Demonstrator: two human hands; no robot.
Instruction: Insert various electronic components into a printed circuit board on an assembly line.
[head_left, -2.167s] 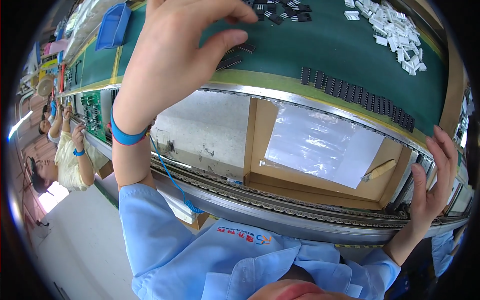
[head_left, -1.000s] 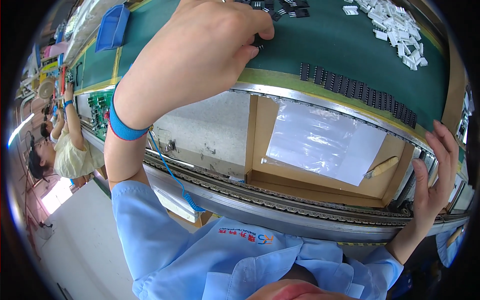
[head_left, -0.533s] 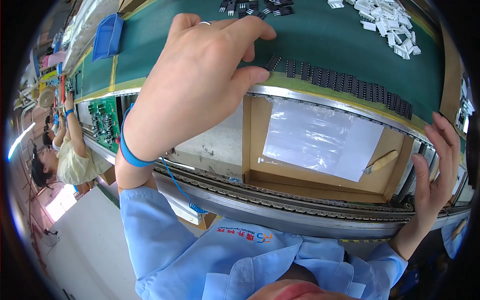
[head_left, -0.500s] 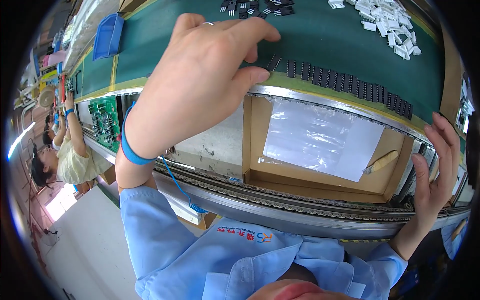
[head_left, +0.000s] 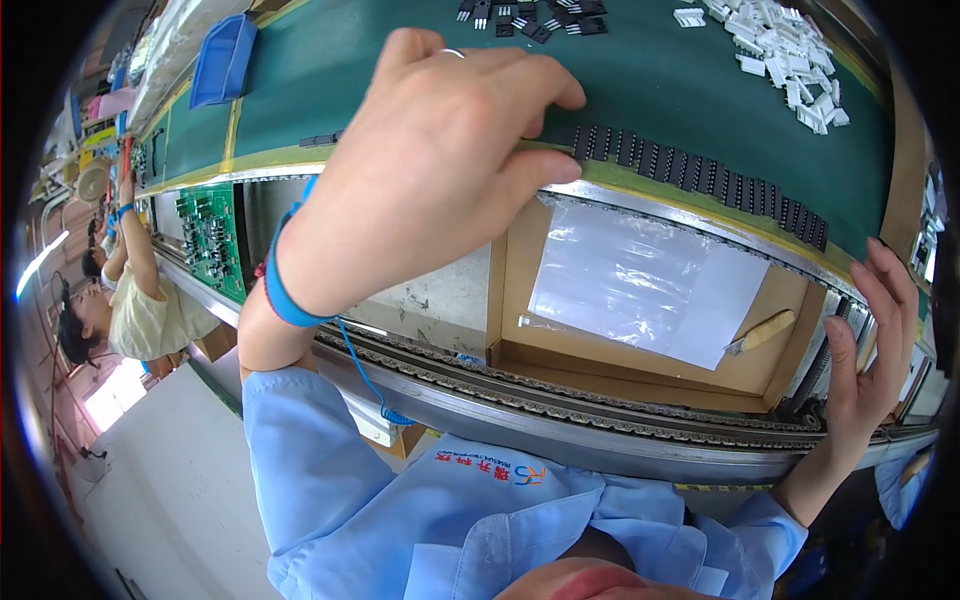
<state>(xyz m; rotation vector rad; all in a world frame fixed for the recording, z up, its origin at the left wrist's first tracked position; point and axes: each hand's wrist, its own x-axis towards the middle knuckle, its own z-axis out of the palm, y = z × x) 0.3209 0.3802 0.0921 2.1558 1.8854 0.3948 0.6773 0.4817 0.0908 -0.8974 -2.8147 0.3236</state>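
Pinching the row of black chips (head_left: 700, 170) lightly with left hand (head_left: 430, 170), fingertips curled, aligning along the bench edge (head_left: 690, 215); right hand (head_left: 868, 350) open, empty.

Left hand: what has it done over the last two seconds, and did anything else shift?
The left hand has drawn back from the scattered black parts farther up the green mat to the near edge, its fingertips now at the left end of the row of black chips. Whether it pinches a part cannot be told. The right hand has stayed open at the frame's right edge; the white connectors are unmoved.
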